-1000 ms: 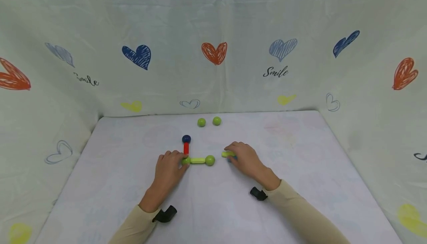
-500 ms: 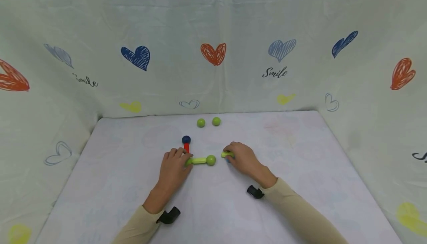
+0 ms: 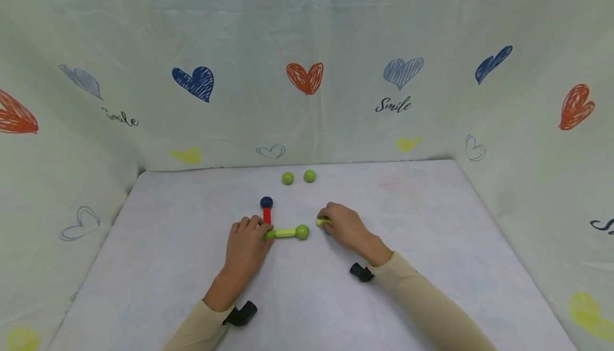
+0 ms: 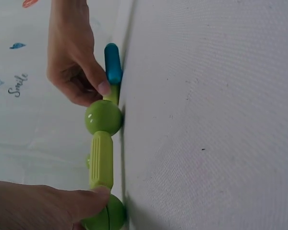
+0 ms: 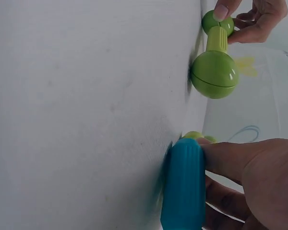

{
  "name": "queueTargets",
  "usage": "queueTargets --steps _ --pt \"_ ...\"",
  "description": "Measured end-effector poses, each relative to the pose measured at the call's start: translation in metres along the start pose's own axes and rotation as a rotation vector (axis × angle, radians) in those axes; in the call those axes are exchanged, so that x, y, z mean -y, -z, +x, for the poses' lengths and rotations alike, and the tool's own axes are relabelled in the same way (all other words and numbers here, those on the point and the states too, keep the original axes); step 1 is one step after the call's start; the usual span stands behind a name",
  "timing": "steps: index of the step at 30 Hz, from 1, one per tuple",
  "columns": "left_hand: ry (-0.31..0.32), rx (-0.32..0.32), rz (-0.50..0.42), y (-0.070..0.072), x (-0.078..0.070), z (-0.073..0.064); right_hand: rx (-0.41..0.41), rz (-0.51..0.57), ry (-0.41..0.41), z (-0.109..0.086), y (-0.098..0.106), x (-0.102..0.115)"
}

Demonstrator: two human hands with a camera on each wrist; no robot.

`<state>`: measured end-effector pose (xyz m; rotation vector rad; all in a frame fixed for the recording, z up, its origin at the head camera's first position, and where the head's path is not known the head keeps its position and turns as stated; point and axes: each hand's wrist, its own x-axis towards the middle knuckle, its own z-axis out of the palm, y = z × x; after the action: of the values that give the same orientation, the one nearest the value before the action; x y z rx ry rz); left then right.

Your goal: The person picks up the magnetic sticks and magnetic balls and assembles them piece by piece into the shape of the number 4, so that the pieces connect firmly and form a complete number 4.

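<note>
In the head view, my left hand (image 3: 245, 247) pinches a green ball (image 4: 113, 213) at the left end of a yellow-green magnetic rod (image 3: 285, 233). A second green ball (image 3: 302, 232) sits on the rod's right end. From the held ball a red rod (image 3: 266, 215) runs back to a dark blue ball (image 3: 266, 202). My right hand (image 3: 346, 228) pinches another yellow-green rod (image 3: 322, 222), just right of the second ball. A blue rod (image 5: 185, 184) lies beside that hand, near its thumb; whether the fingers hold it too I cannot tell.
Two loose green balls, one on the left (image 3: 288, 178) and one on the right (image 3: 309, 176), lie near the back of the white-covered table (image 3: 408, 191). Behind the table hangs a pale sheet (image 3: 249, 116) printed with hearts.
The right hand has shifted slightly left with its yellow-green rod, closer to the joined pieces. The left hand keeps its grip at the green ball, nearly in the same place.
</note>
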<state>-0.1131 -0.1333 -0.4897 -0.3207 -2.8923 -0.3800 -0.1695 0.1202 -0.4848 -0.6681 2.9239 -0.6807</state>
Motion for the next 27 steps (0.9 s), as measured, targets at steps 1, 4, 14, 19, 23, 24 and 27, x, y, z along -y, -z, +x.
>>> queueTargets --steps 1,4,14,19,23,24,27 --pt "0.002 0.001 -0.005 0.000 0.000 0.000 0.003 0.001 0.005 0.001 0.000 0.000" --pt "0.015 0.008 -0.019 0.001 0.001 0.001 0.018 0.013 0.010 0.004 0.001 0.001" --pt "0.052 0.023 -0.038 0.001 0.001 0.003 0.026 0.094 -0.032 0.011 -0.003 -0.001" --pt "0.069 0.033 -0.050 0.001 0.000 0.003 -0.008 0.158 -0.033 0.011 -0.002 0.000" --pt "0.077 0.045 -0.056 0.002 -0.001 0.002 -0.050 0.212 -0.015 0.009 0.000 0.002" --pt "0.079 0.048 -0.057 0.002 -0.001 0.002 -0.061 0.227 -0.010 0.010 0.001 0.003" --pt "0.085 0.052 -0.057 0.002 -0.001 0.003 -0.091 0.291 -0.010 0.012 0.001 0.004"
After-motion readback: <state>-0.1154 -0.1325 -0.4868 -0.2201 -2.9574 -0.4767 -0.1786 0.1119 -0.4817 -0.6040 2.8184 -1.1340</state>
